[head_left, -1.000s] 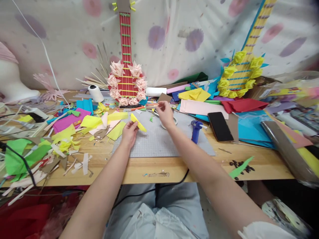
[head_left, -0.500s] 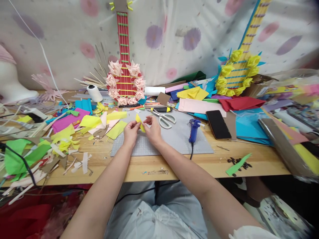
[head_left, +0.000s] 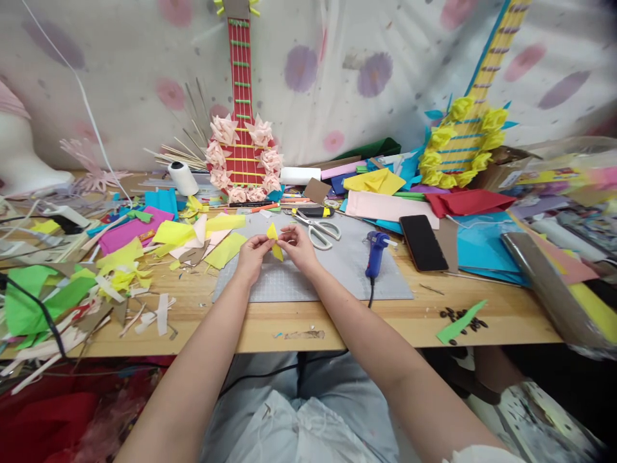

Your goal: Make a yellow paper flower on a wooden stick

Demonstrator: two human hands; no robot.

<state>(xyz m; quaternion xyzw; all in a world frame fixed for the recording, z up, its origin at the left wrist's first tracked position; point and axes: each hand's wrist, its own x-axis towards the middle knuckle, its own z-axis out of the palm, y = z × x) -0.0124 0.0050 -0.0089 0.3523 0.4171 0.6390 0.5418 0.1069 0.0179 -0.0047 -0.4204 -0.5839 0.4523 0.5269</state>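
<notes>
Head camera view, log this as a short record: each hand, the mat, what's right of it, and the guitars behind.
Left hand: pinching yellow paper piece
Right hand: fingertips on the same piece
Grey mat: scissors, blue glue gun
Right of mat: black phone
Behind: red guitar with pink flowers; yellow guitar with yellow flowers

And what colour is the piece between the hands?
Yellow: the piece shows best in the head view.

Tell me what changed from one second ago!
The right hand moved left, away from over the scissors, and took hold of the yellow paper that the left hand was already holding. The scissors, glue gun and phone stayed put.
</notes>
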